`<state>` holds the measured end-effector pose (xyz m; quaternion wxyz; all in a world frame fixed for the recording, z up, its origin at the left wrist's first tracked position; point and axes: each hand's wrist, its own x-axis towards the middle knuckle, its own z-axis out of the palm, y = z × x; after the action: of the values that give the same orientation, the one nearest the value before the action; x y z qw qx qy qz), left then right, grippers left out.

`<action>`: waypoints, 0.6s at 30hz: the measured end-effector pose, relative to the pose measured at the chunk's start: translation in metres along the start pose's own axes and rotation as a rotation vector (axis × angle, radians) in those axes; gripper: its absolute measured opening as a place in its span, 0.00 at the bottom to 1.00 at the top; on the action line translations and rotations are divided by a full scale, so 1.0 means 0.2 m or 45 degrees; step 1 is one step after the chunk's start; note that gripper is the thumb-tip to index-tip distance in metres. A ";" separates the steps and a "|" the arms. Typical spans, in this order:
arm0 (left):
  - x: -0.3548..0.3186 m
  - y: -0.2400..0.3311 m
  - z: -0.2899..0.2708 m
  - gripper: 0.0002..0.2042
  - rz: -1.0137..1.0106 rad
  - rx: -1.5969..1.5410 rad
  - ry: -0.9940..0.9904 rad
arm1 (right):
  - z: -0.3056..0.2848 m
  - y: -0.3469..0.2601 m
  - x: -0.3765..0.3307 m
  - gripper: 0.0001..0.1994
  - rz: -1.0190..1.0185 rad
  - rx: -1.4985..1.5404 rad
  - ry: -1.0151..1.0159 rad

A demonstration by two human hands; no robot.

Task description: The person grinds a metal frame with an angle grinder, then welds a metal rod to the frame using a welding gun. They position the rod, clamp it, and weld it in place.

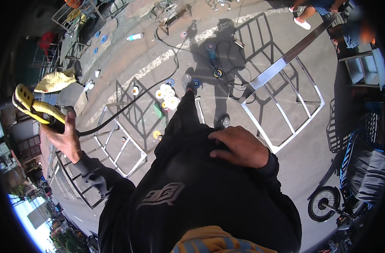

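Observation:
Out at the left, my left hand (67,137) is closed around a yellow-and-black corded power tool (45,109). Its black cable (129,107) trails to the ground; the tool's working end is hard to make out. My right hand (239,146) lies against the front of my black top at the waist, thumb apart from bent fingers, with nothing seen in it. Below my left arm, a bare metal frame (121,147) lies on the pavement. A larger silver metal frame (288,118) is on the right, with a wide flat metal bar (281,63) reaching over its far side.
Several white and yellow discs (167,97) lie near my forward foot. A blue angle grinder (211,52) and loose cords are farther ahead. A bottle (135,36) lies at the far left. Another person (308,17) is at the far right; a wheeled bike (324,203) stands near right.

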<state>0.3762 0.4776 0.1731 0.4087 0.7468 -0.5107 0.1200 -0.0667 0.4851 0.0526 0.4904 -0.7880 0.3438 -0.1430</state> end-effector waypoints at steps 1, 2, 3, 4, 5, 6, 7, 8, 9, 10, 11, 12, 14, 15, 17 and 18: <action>0.02 -0.03 0.07 0.42 0.022 -0.044 -0.067 | 0.01 0.00 0.06 0.23 -0.020 -0.008 0.007; 0.05 -0.08 0.14 0.41 -0.133 -0.292 -0.237 | 0.00 0.01 0.12 0.23 0.013 0.029 -0.008; 0.07 -0.15 0.24 0.39 -0.156 -0.474 -0.353 | -0.01 0.01 0.17 0.23 0.076 0.049 -0.039; 0.09 -0.23 0.36 0.38 -0.157 -0.687 -0.425 | -0.03 0.02 0.24 0.23 0.151 0.068 -0.065; 0.12 -0.32 0.50 0.36 -0.279 -0.939 -0.592 | -0.03 0.04 0.32 0.22 0.163 0.086 -0.027; 0.15 -0.41 0.65 0.37 -0.421 -1.107 -0.755 | -0.04 0.06 0.41 0.21 0.185 0.104 0.014; 0.17 -0.51 0.81 0.37 -0.600 -1.290 -0.918 | -0.04 0.09 0.51 0.21 0.211 0.123 0.057; 0.18 -0.60 1.00 0.37 -0.763 -1.538 -1.113 | -0.05 0.12 0.62 0.21 0.283 0.114 0.066; 0.18 -0.68 1.18 0.36 -1.002 -1.697 -1.214 | -0.05 0.15 0.74 0.21 0.362 0.118 0.077; 0.18 -0.75 1.33 0.35 -1.121 -1.629 -1.311 | -0.05 0.17 0.86 0.21 0.454 0.125 0.095; 0.16 -0.81 1.45 0.29 -1.388 -1.371 -1.206 | -0.06 0.20 1.00 0.20 0.498 0.122 0.190; 0.15 -0.86 1.54 0.26 -1.473 -1.279 -1.248 | -0.06 0.23 1.12 0.20 0.540 0.106 0.254; 0.17 -0.97 1.66 0.21 -1.468 -1.081 -1.373 | -0.06 0.24 1.25 0.19 0.639 0.132 0.275; 0.19 -1.03 1.74 0.20 -1.399 -0.986 -1.469 | -0.07 0.29 1.31 0.18 0.686 0.134 0.299; 0.23 -1.15 1.89 0.16 -1.374 -0.903 -1.544 | -0.07 0.42 1.35 0.19 0.833 0.386 0.336; 0.24 -1.24 1.99 0.13 -1.367 -0.796 -1.536 | -0.06 0.51 1.35 0.19 0.953 0.501 0.349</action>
<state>0.5158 0.1893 -0.1722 0.2560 0.6763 -0.2281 -0.6520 0.0803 0.2641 -0.0598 0.5990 -0.4745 0.6335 -0.1215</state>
